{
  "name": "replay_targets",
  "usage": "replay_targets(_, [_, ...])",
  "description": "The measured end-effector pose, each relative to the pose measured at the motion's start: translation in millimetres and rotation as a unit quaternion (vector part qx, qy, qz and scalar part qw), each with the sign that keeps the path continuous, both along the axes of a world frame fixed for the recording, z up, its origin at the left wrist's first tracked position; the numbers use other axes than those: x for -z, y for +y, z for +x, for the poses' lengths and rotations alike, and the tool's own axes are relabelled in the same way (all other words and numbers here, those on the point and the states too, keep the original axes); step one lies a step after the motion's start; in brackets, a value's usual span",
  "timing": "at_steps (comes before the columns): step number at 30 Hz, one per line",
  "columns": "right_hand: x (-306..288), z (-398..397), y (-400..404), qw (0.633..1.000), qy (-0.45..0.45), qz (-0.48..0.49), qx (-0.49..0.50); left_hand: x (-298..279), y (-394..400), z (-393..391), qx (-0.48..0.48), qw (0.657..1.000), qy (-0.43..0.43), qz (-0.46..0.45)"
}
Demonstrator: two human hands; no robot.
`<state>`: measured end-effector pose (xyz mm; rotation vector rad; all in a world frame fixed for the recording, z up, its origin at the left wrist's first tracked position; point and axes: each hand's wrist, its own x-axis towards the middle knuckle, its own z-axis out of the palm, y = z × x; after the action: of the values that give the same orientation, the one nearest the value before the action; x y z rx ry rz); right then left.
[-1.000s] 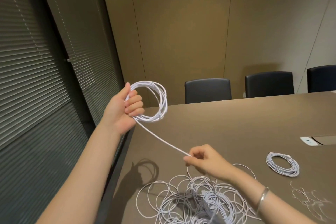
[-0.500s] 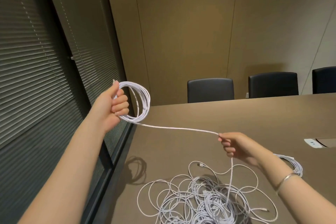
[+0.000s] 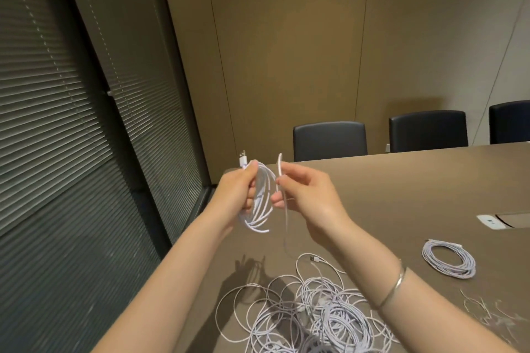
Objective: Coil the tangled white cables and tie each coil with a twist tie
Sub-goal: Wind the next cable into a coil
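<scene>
Half a second earlier the hands were well apart with cable stretched between them; now the right hand, pinching the strand, had closed beside the left hand, which gripped the coil, adding another loop. The coil hung edge-on above the table, its long axis 12-to-6, its plug pointing to 12, the tangled pile at 6.

Before me stretches the long brown matte worktop. Three black leather-backed chairs line its far side against tan wood-panelled walls. Dark grey horizontal blinds cover the windows on my left.
</scene>
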<state>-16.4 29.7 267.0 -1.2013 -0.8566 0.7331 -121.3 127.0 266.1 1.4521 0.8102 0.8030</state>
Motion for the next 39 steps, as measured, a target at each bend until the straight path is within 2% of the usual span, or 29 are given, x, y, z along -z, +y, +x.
replay_targets(4, [6.8,-24.7,-2.2,0.997,-0.061,0.034,-0.019,6.0,-6.3,6.8,0.042,0.996,-0.061,-0.053])
replay_targets(9, [16.9,-36.0,-1.5,0.971,-0.227,0.047,0.048,4.6,-13.7,12.6,0.028,0.994,-0.073,-0.079])
replay_targets(13, [24.9,-36.0,-6.6,0.973,-0.202,0.088,0.075,-2.3,-13.0,10.9,0.045,0.986,-0.111,-0.113])
replay_targets(16, [33.9,-32.5,-9.4,0.981,-0.173,0.068,0.054,-10.4,-7.8,8.0,0.063,0.971,-0.185,-0.139])
replay_targets(19, [49.4,-25.6,-9.9,0.981,-0.188,0.047,0.013,-19.5,3.5,2.1,0.073,0.954,-0.238,-0.169])
replay_targets(23, [78.5,-8.8,-11.2,0.968,-0.24,-0.012,-0.07,-39.0,20.7,-13.5,0.089,0.925,-0.299,-0.214])
replay_targets(29, [106.9,41.2,-21.6,0.949,-0.244,-0.144,-0.139,-62.2,44.0,-46.6,0.098,0.92,-0.315,-0.212])
replay_targets(31, [108.9,60.9,-29.0,0.945,-0.216,-0.191,-0.154,-68.3,50.8,-58.3,0.094,0.923,-0.31,-0.206])
replay_targets(34, [109.0,89.4,-36.8,0.952,-0.104,-0.228,-0.174,-69.1,55.4,-69.7,0.076,0.94,-0.273,-0.188])
replay_targets(37, [109.3,114.8,-36.5,0.951,0.019,-0.231,-0.203,-62.9,57.3,-72.6,0.074,0.951,-0.243,-0.176])
replay_targets(39, [107.3,127.0,-35.1,0.956,0.089,-0.215,-0.178,-58.9,57.0,-71.8,0.077,0.959,-0.218,-0.162])
